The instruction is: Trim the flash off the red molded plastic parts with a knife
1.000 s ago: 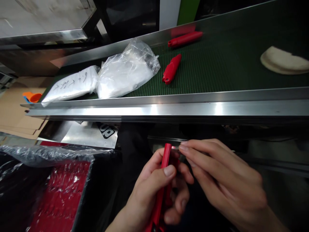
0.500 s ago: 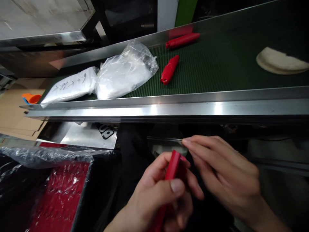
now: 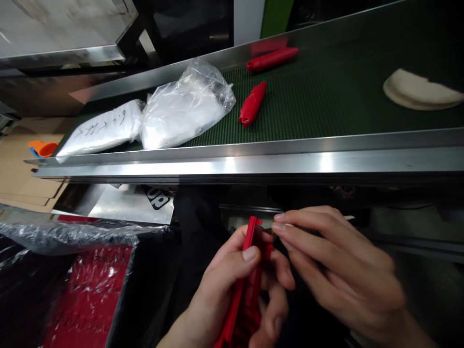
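Note:
My left hand (image 3: 221,285) is wrapped round a long red plastic part (image 3: 246,290), its thumb pressed on the near face and its fingers behind. The part's narrow top end points up, and a hollow, ribbed side faces right. Just right of that top end is my right hand (image 3: 337,261), with thumb and fingertips pressed together. A small pale bit shows at these fingertips; what they hold is too small to name. Two more red parts lie on the green belt: one (image 3: 272,59) by the far rail, the other (image 3: 253,104) nearer.
A metal rail (image 3: 290,163) edges the belt in front of my hands. White plastic bags (image 3: 184,111) lie on its left half, a pale round stack (image 3: 416,92) at the right. A black bin (image 3: 152,275) lined with clear plastic, holding red parts, stands at lower left.
My left hand has turned the red part, so its hollow side shows more, and shifted slightly left. My right hand stays close by, its fingertips slightly lower.

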Tool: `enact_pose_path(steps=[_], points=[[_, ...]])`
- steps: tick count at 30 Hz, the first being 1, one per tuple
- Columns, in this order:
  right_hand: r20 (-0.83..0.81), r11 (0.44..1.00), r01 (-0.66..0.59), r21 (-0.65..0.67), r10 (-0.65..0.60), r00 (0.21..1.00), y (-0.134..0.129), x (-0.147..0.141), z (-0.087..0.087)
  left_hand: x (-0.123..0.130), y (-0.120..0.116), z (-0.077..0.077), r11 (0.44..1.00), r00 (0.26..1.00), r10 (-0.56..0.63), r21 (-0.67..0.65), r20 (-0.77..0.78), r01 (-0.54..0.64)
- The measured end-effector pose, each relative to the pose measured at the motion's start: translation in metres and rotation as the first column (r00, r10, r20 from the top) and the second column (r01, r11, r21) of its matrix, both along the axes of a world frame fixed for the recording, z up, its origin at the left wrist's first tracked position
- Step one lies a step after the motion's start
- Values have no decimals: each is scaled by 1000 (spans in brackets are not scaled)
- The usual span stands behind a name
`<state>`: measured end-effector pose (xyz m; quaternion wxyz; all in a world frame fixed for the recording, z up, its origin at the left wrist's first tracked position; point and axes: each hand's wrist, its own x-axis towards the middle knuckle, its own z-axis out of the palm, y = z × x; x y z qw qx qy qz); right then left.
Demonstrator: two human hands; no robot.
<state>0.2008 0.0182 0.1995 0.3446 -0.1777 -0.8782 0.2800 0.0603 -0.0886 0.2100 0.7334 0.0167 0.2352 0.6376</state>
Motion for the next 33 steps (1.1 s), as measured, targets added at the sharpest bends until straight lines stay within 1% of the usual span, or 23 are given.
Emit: enact_pose_path(steps=[2, 5, 6, 9, 11, 20, 23, 28, 31, 33], points=[[7, 1000, -2, 22, 1, 1000, 1, -1, -1, 0, -1, 1, 1000, 999, -4, 16, -36, 4], [19, 1000, -15, 28, 14, 1000, 2, -2, 0, 2, -3, 0, 999, 995, -39, 8, -88, 40], [20, 999, -19, 29, 18, 1000, 2, -2, 0, 3, -4, -1, 1000, 996, -30, 0, -90, 30], [22, 999, -17, 36, 16, 1000, 1, -1, 0, 7, -5, -2, 999, 997, 32, -27, -75, -34], [22, 999, -12, 41, 11, 1000, 1, -1, 1, 9, -6, -3, 999, 997, 47, -24, -59, -48], [8, 999, -9, 47, 8, 1000, -1, 0, 0, 11, -10, -9, 999, 998, 44, 6, -50, -44], [5, 999, -10, 51, 10, 1000, -2, 2, 0, 10, -10, -10, 999, 998, 42, -15, -43, -43], [21, 998, -3, 55, 2, 1000, -2, 4, -2, 11, -10, -6, 998, 999, 45, -43, -22, -46], [16, 994, -2, 105, 0, 1000, -3, 4, -6, 12, -9, -6, 998, 999, 35, -47, 12, -34], [-2, 994, 18, 108, -18, 1000, -3, 5, -7, 12, -10, -9, 999, 999, 13, -53, 46, -11]])
